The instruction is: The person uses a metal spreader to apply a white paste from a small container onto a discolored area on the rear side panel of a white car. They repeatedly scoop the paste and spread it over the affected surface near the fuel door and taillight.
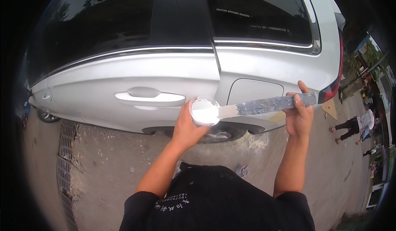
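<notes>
Holding a small round tub of smooth white paste, the left hand wraps fingers around it. Right hand fingers grip a flat, crusty grey stick dipping into the tub, beside a shiny silver car.

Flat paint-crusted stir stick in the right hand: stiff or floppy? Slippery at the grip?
The flat grey paint-crusted stir stick is probably stiff: held at one end by the right hand, it spans straight into the small round cup of white paste without sagging. Its rough dried crust likely aids grip; the wet white tip looks slick.
</notes>
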`<move>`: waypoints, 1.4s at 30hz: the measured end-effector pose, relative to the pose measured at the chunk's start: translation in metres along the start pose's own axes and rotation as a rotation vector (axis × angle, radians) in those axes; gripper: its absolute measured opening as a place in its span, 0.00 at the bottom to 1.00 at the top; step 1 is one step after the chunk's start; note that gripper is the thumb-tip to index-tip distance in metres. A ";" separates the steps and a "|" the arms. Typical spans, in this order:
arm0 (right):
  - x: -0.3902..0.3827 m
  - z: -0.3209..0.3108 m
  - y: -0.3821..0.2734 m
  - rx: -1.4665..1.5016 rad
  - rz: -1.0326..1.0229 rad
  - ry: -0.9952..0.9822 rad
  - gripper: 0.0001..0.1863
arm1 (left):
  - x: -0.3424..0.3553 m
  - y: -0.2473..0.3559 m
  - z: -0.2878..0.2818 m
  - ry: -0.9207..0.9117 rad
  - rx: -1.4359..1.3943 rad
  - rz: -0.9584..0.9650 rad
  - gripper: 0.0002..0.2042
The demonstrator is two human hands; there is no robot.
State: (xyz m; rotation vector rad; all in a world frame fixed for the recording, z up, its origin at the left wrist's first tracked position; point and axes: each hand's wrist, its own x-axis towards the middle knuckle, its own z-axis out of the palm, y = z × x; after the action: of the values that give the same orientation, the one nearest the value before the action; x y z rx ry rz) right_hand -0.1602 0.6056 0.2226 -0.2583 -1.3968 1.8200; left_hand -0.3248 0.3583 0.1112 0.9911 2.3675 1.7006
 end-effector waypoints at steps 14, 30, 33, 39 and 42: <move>0.017 -0.041 0.039 0.212 -0.034 -0.032 0.27 | 0.019 0.004 -0.003 0.035 -0.020 -0.112 0.37; 0.020 -0.043 0.056 0.278 -0.061 -0.016 0.26 | 0.021 0.007 -0.005 0.004 -0.107 -0.093 0.39; 0.020 -0.045 0.058 0.295 -0.057 -0.026 0.25 | 0.021 0.004 -0.005 0.011 -0.095 -0.079 0.39; 0.020 -0.048 0.060 0.305 -0.044 -0.048 0.25 | 0.021 0.008 -0.006 0.007 -0.080 -0.092 0.38; 0.019 -0.048 0.059 0.309 -0.027 -0.031 0.25 | 0.020 0.007 -0.005 0.019 -0.070 -0.093 0.38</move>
State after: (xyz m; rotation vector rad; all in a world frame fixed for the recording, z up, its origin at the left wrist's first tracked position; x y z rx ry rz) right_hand -0.1718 0.6496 0.1588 -0.0506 -1.1134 1.9915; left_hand -0.3395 0.3659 0.1260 0.8449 2.3088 1.7541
